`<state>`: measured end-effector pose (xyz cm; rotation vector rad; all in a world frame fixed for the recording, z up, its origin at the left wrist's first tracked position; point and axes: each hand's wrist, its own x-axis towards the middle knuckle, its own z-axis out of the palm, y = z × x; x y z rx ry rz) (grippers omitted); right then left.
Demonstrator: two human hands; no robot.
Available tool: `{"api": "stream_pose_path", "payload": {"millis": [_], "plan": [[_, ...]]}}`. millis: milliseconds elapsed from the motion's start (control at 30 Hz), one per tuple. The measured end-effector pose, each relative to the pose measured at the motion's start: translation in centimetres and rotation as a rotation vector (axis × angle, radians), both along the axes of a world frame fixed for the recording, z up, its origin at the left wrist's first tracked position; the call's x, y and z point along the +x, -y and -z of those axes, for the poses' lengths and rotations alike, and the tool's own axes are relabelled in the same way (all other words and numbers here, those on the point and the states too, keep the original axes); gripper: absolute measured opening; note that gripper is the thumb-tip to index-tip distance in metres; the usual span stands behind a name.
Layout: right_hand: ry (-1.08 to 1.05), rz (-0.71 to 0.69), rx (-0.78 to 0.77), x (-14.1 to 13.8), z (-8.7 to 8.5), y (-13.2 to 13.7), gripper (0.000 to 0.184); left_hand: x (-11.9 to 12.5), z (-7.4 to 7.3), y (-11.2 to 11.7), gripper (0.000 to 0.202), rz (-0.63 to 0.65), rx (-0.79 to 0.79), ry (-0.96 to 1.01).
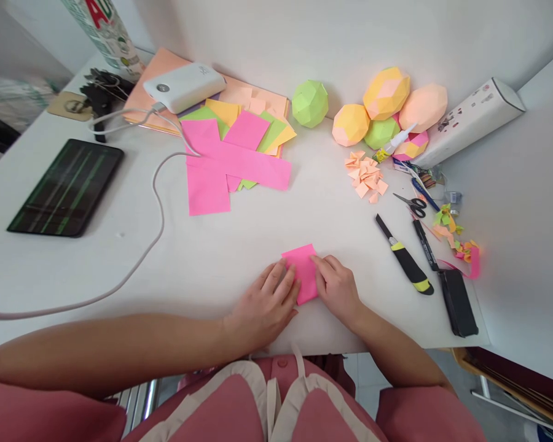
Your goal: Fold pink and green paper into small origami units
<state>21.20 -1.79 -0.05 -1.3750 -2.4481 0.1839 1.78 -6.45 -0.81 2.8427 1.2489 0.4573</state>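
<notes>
A small pink paper piece lies flat on the white table near its front edge. My left hand rests on the paper's left edge, fingers stretched out flat and pressing it down. My right hand sits on the paper's right edge, fingers curled together and pressing along the side.
Pink, green and yellow paper sheets lie behind. Folded paper balls stand at the back right with orange scraps. A utility knife, scissors and black pen lie right. A tablet, power bank and cable are left.
</notes>
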Motion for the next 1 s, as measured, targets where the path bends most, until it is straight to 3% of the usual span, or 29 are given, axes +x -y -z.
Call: {"api": "stream_pose_path", "payload": {"millis": [1000], "plan": [[-0.040,-0.027,0.008,-0.16,-0.47,-0.05,0.034,-0.07,-0.64,0.04,0.040,-0.009,0.036,-0.032]]}}
